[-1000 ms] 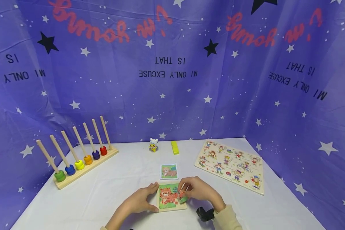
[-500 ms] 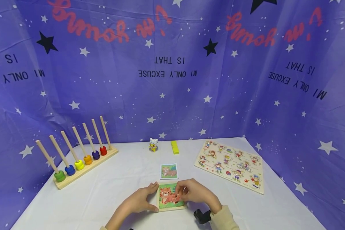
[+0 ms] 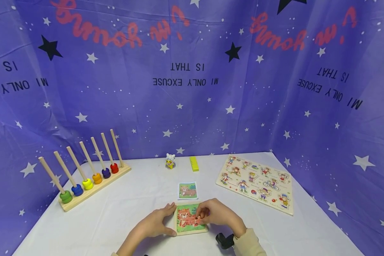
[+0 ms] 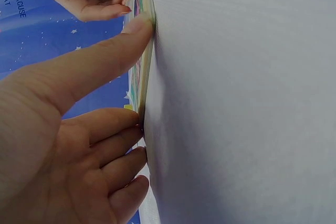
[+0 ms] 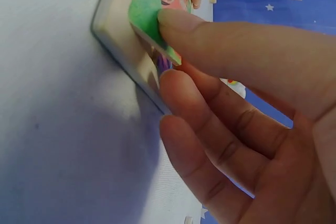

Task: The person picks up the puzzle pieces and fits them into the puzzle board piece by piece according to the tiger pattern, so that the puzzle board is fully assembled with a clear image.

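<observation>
A small wooden jigsaw board (image 3: 192, 233) with a red tiger on green lies at the table's near middle. My left hand (image 3: 155, 223) braces its left side, the fingers fairly straight at the far corner and the thumb (image 4: 113, 56) against the near part of the edge. Over the board's right part, my right hand (image 3: 217, 213) pinches a green and red puzzle piece (image 5: 147, 11) between thumb and fingers. In the right wrist view this piece sits tilted, its near end raised above the wooden rim (image 5: 113, 11). The fingers hide part of the picture beneath.
Just beyond the board lies a tiger picture card (image 3: 188, 191). Behind it stand a small figurine (image 3: 170, 161) and a yellow block (image 3: 194, 164). A peg stand (image 3: 96, 186) with coloured rings is at left, a figure puzzle board (image 3: 256, 185) at right.
My right hand has shifted a little left over the board with the puzzle piece, from the right edge to above the tiger's hind part. My left hand stays where it was.
</observation>
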Demonstrator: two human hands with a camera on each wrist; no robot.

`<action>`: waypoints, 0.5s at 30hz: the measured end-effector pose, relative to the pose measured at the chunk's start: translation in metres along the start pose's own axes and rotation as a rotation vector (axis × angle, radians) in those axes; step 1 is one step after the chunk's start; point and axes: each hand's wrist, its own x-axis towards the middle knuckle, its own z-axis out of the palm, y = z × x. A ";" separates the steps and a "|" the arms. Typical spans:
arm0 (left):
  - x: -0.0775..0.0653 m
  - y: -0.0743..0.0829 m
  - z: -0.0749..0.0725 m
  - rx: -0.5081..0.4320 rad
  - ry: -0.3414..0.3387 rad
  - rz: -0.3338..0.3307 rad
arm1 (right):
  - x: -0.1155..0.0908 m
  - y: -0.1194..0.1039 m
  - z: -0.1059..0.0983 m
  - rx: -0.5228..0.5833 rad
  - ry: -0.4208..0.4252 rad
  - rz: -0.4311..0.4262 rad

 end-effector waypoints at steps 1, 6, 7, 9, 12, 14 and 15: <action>0.000 0.000 0.000 0.001 0.001 0.000 | 0.000 0.000 0.000 -0.003 -0.001 0.001; 0.000 -0.001 0.000 0.003 0.002 0.003 | 0.000 -0.001 0.000 -0.003 0.006 0.006; 0.000 -0.001 -0.001 0.005 0.002 0.003 | 0.001 -0.001 0.000 0.003 0.009 0.013; 0.000 -0.001 -0.001 0.005 0.003 0.003 | 0.001 0.000 0.000 0.012 0.017 0.021; 0.001 -0.001 -0.001 0.002 0.001 0.001 | 0.001 0.001 0.000 0.008 0.026 0.028; 0.001 -0.001 -0.001 -0.001 -0.001 0.001 | 0.001 0.003 0.001 -0.003 0.029 0.034; 0.000 -0.002 -0.001 0.000 -0.002 0.001 | 0.001 0.003 0.000 -0.007 0.031 0.036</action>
